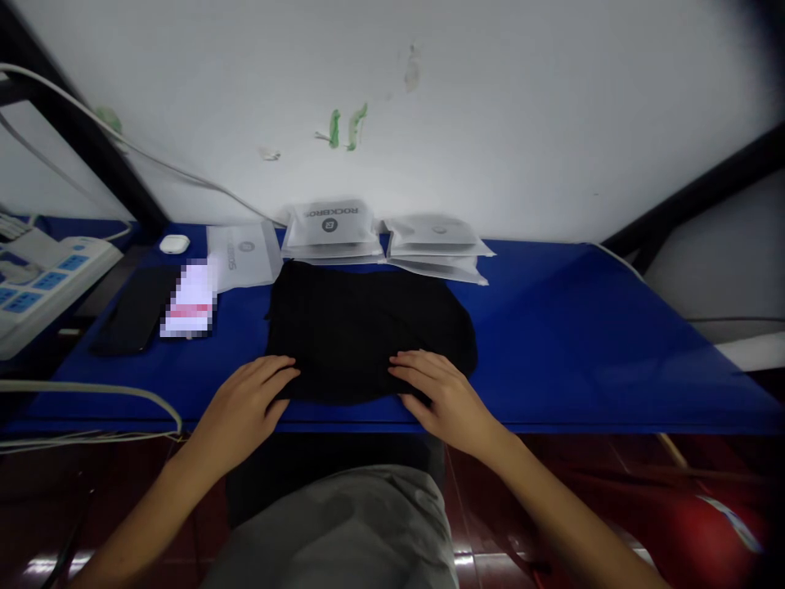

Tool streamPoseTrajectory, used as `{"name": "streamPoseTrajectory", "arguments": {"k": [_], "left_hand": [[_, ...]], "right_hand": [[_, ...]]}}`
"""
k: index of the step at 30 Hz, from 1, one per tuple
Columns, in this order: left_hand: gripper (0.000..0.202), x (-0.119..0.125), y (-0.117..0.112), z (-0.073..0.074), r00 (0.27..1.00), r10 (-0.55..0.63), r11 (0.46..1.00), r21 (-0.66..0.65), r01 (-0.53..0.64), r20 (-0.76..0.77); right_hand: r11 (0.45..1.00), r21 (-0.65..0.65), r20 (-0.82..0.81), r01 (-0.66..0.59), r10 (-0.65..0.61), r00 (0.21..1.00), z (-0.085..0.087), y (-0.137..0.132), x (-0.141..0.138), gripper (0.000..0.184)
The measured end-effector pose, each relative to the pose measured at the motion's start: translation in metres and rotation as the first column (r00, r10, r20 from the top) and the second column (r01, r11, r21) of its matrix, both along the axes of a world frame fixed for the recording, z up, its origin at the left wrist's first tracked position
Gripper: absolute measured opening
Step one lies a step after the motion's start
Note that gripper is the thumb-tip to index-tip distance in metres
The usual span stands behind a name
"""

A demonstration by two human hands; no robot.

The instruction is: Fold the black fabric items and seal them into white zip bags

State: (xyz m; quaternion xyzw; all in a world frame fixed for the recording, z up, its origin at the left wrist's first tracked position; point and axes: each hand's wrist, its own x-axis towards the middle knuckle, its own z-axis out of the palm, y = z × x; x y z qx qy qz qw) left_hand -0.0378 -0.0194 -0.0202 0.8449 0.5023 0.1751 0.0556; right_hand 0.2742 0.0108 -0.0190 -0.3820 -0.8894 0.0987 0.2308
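Note:
A piece of black cloth (361, 319), folded into a rough bundle, lies on the blue tabletop in front of me. My left hand (248, 405) rests at its front left corner, fingers stretched out over the fabric. Near the front right part of the cloth, my right hand (438, 393) lies with its fingers extended on top. Both thumbs are held apart from the fingers, close to the cloth's front edge. No fold is visibly pinched in either hand.
Along the wall stand white pouches: a flat one (245, 255), a filled one (331, 229) and another (435, 241). To the left are a lit phone (191, 298), a dark phone (138, 311), a white earbud case (175, 244), a power strip (52, 282) and cables.

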Motion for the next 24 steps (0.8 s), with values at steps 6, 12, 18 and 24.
{"name": "streamPoseTrajectory", "arguments": {"k": [6, 12, 18, 24], "left_hand": [[0.033, 0.0004, 0.0008, 0.0005, 1.000, -0.010, 1.000, -0.028, 0.010, 0.018], [0.033, -0.0002, 0.0004, 0.0017, 1.000, -0.002, 0.999, -0.047, 0.003, 0.015], [0.036, -0.0035, 0.0004, 0.0027, 1.000, -0.010, 0.998, -0.054, 0.011, 0.021], [0.038, -0.0066, 0.0008, 0.0028, 0.999, -0.015, 0.999, -0.051, 0.016, 0.030]], "right_hand": [[1.000, 0.013, -0.007, -0.001, 0.001, 1.000, -0.0025, 0.0008, -0.0003, 0.027], [1.000, 0.006, -0.031, 0.007, -0.007, 0.999, -0.0041, 0.0007, 0.0002, 0.028], [1.000, 0.004, -0.044, 0.001, 0.000, 0.999, -0.0016, -0.0012, -0.0004, 0.025], [1.000, 0.002, -0.010, -0.002, 0.002, 1.000, -0.0018, -0.0027, 0.0014, 0.027]]}}
